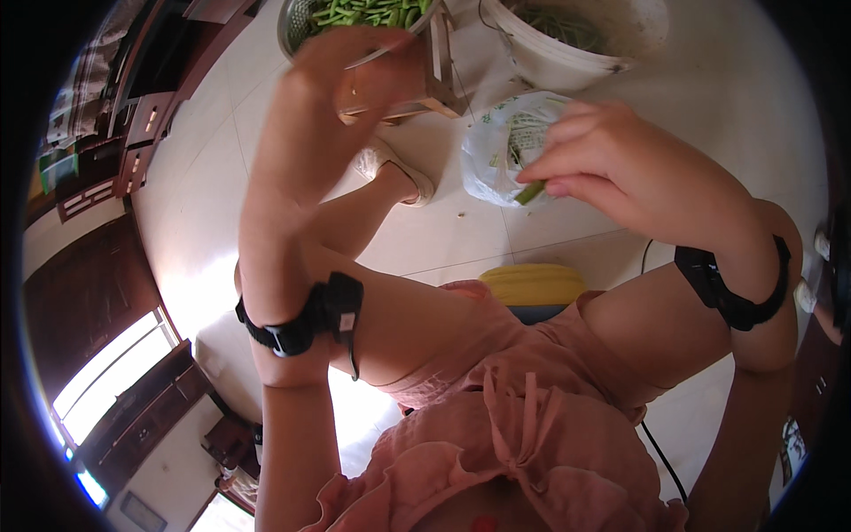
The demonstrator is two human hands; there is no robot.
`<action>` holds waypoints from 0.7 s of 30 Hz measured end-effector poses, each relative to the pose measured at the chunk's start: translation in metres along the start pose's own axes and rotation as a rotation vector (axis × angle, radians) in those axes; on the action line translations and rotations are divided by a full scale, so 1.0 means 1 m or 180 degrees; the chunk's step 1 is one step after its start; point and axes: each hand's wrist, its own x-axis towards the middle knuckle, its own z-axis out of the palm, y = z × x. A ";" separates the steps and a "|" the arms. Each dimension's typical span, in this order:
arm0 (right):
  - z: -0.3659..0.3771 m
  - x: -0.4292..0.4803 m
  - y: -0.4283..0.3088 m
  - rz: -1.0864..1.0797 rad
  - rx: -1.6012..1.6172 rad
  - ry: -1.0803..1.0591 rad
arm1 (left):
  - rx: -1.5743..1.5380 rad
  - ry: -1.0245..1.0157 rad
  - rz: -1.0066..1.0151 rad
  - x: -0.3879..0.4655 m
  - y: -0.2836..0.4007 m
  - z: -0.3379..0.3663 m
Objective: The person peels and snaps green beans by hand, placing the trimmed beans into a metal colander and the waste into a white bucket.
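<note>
My left hand [369,63], blurred, reaches over the near rim of a perforated metal colander [292,33] heaped with green bean pieces [372,12]. Its fingers cannot be made out, nor whether they hold anything. The colander rests on a small wooden stool [442,73]. Between the thumb and fingers of my right hand [585,156] is a short green bean piece [528,193]. That hand is over the right side of an open white plastic bag [482,163] on the floor, which has some thin green scraps in it.
A large white bucket [565,53] with green plant matter inside stands beyond the bag. A yellow cushioned seat [532,282] is beneath me, between my thighs. A dark cable [661,452] lies on the tiled floor at the right. Dark wooden cabinets [143,133] line the left. Another person's feet [806,296] show at the far right.
</note>
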 end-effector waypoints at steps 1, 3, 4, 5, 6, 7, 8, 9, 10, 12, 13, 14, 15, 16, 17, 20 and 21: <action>-0.002 0.002 0.000 0.0012 0.0141 0.0017 | -0.0430 -0.0253 0.0064 -0.001 0.014 0.007; -0.005 0.001 -0.002 0.0278 0.0653 0.0069 | -0.0546 -0.0507 -0.0013 -0.004 0.038 0.019; -0.006 0.001 -0.003 0.0390 0.0904 0.0093 | -0.0527 -0.0534 0.0045 -0.005 0.046 0.021; -0.006 0.002 -0.004 0.0498 0.1136 0.0131 | -0.0552 -0.0516 0.0032 -0.006 0.050 0.021; -0.006 0.002 -0.006 0.0624 0.1361 0.0151 | -0.0601 -0.0487 0.0014 -0.007 0.054 0.022; -0.007 0.002 -0.007 0.0753 0.1586 0.0169 | -0.0653 -0.0459 -0.0004 -0.008 0.057 0.024; -0.006 0.004 -0.006 0.0711 0.1766 0.0288 | -0.0681 -0.0333 -0.0094 -0.008 0.060 0.025; -0.004 0.004 -0.004 0.0681 0.1943 0.0405 | -0.0689 -0.0283 0.0007 -0.008 0.059 0.026; -0.003 0.005 -0.004 0.0651 0.2117 0.0521 | -0.0698 -0.0231 0.0106 -0.009 0.056 0.028; -0.006 0.006 -0.008 0.0703 0.2065 0.0575 | -0.0619 -0.0021 0.0259 -0.008 0.055 0.027; -0.007 0.006 -0.008 0.0724 0.2036 0.0596 | -0.0530 0.0136 0.0314 -0.006 0.057 0.025; -0.006 0.005 -0.006 0.0556 0.1862 0.0601 | -0.0441 0.0294 0.0368 -0.005 0.058 0.023; -0.001 0.005 -0.002 0.0382 0.1696 0.0615 | -0.0409 0.0363 0.0325 -0.005 0.057 0.020; 0.002 0.006 0.002 0.0211 0.1528 0.0628 | -0.0378 0.0432 0.0282 -0.005 0.055 0.018; 0.003 0.006 0.005 0.0200 0.1561 0.0670 | -0.0348 0.0499 0.0241 -0.005 0.054 0.015; 0.002 0.009 0.007 0.0330 0.1517 0.0824 | -0.0257 0.0532 -0.0020 -0.006 0.051 0.010; 0.001 0.009 0.005 0.0465 0.1415 0.0887 | -0.0207 0.0517 -0.0089 -0.008 0.050 0.009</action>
